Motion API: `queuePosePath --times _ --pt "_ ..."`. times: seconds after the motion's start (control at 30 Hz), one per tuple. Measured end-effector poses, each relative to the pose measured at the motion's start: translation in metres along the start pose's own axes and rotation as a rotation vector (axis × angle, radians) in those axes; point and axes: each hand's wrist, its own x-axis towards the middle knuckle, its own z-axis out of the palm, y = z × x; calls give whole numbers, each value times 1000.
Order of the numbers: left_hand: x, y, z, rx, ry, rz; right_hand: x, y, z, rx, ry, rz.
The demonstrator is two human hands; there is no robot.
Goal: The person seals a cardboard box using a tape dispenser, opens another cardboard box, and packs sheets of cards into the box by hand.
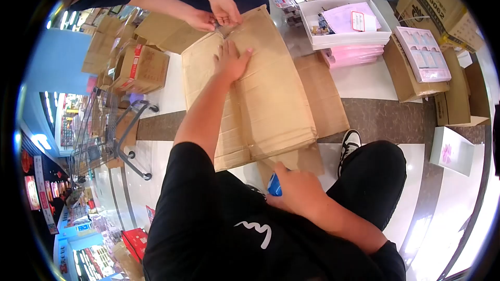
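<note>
**Left hand (pixel 233 62) spread on a carton (pixel 276 93), right hand (pixel 299 190) around a blue item (pixel 274 184)**

Nearest is the right hand, just off the carton's near edge, fingers closed around the blue item. Mostly covered, it could be a tape roll, held low perhaps to line up with the seam. The brown carton lies ahead, its centre seam running from near edge to far edge. The left hand, gripping nothing, rests its splayed fingers by that seam towards the far edge, probably to steady the top. At the far edge, a co-worker's hands (pixel 225 11) meet at the seam's end, apparently pinching something too small to tell. A cardboard sheet (pixel 325 93) shows past the carton's right edge. Farther off, beyond the far right corner, a white box (pixel 354 40) holds pink paper (pixel 341 18); a shopping cart (pixel 96 130) stands beyond the left edge.
</note>
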Motion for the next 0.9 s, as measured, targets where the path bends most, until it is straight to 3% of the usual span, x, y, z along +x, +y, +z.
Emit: queuePosePath --times 0.4,0.5,0.57,0.6,0.7,0.77,0.8,0.87,0.9 --pt "-252 -4 -34 -115 -106 131 -4 -1 20 -13 -90 -76" --pt "-319 -13 -63 -309 -201 226 -13 -5 1 55 -188 -152" --pt "-358 -20 -81 -968 -425 249 -20 -11 -13 92 -247 -192" --pt "-375 -20 -82 -974 -412 245 -23 -13 -17 170 -283 -221" --pt "-419 -19 -80 -1466 -532 -108 -28 -12 -17 285 -373 -260" --pt "-434 -25 -73 -1593 -828 -336 -31 -15 -14 446 -429 -328" --pt "-439 -29 -71 -1601 -817 -332 -32 -17 -13 435 -434 -332" --pt "-448 -35 -68 -1821 -1090 -348 -35 -19 -12 540 -460 -340" --pt "-452 -36 -65 -1827 -1086 -346 -36 -19 -12 535 -463 -339"
